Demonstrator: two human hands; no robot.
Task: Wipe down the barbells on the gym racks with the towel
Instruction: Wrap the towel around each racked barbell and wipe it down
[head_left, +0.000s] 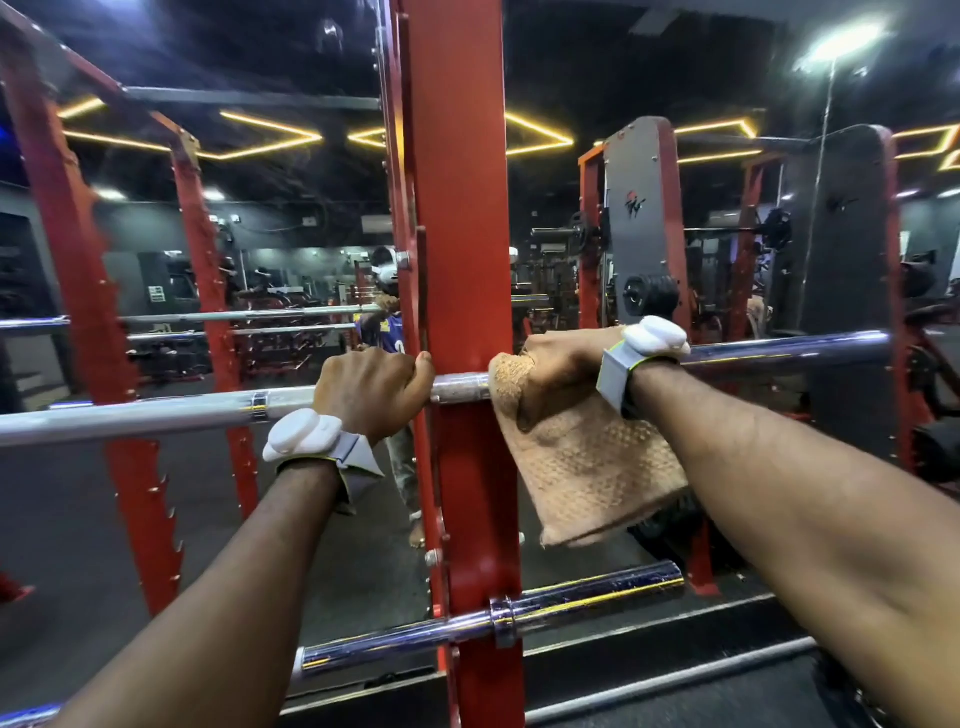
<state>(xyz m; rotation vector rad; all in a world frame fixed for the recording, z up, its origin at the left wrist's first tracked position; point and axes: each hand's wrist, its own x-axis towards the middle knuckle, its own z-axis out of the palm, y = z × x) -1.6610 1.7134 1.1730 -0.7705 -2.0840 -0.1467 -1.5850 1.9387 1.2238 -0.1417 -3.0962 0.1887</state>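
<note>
Head view: the left hand (371, 387) is curled tight round the barbell (156, 413) just left of the red rack upright (462, 208). The right hand (566, 364) clamps a tan towel (587, 467) over the same bar just right of that post. The towel's loose end hangs below the bar. A second chrome barbell (571, 597) rests lower on the rack.

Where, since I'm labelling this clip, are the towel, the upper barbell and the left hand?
towel (587, 467), head view, its hanging fold.
upper barbell (156, 417), head view, bare shaft left of its ring.
left hand (371, 387), head view, back of the hand.
</note>
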